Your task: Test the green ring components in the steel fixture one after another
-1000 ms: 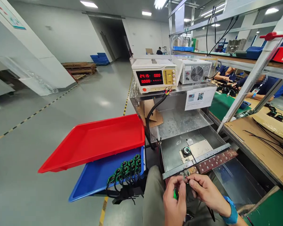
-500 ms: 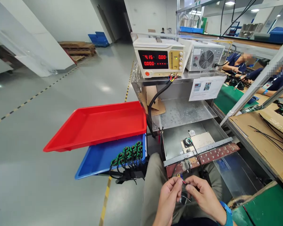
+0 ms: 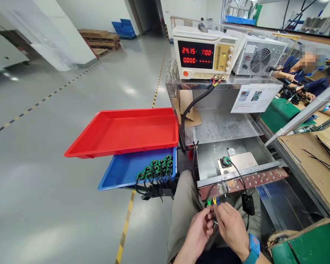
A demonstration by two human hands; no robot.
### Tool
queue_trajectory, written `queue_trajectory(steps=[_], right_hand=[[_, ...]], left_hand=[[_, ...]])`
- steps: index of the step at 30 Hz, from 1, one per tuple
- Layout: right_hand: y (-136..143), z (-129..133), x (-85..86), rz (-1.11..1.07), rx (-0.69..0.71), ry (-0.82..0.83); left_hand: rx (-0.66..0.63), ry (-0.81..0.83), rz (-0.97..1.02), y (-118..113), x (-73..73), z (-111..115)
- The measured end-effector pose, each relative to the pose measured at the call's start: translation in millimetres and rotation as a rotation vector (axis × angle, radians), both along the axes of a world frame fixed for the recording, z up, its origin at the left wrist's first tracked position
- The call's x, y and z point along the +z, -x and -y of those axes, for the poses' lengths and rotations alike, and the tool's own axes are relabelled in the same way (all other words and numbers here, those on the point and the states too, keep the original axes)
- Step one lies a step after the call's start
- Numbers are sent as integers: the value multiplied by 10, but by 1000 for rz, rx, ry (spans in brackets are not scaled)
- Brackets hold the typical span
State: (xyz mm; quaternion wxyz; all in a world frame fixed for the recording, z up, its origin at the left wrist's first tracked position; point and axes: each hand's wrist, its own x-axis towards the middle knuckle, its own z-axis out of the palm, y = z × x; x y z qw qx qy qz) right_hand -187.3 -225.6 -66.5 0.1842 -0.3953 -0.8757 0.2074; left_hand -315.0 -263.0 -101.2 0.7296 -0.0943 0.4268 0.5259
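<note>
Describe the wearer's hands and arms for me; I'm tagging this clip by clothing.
Both hands are bare, without gloves. The right hand has a blue band with a dark face at its wrist. The left hand shows no band or sleeve in view.

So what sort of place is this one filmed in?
Most likely an electronics assembly or test line in a factory: a bench power supply with red digits, trays beside the station, and other workers seated along a long workbench.

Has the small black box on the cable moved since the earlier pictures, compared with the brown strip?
Yes. The black box now hangs in the open below the brown strip; earlier the right hand covered that spot.
</note>
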Motion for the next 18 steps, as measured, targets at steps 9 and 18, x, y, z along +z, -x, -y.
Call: queue_trajectory(steps=[9, 18], right_hand=[[113, -112, -128, 262, 6, -112], [217, -149, -45, 386, -89, 93]], left_hand=[[-76, -251, -1147, 29, -24, 113], [-603, -325, -1616, 19, 29, 84]])
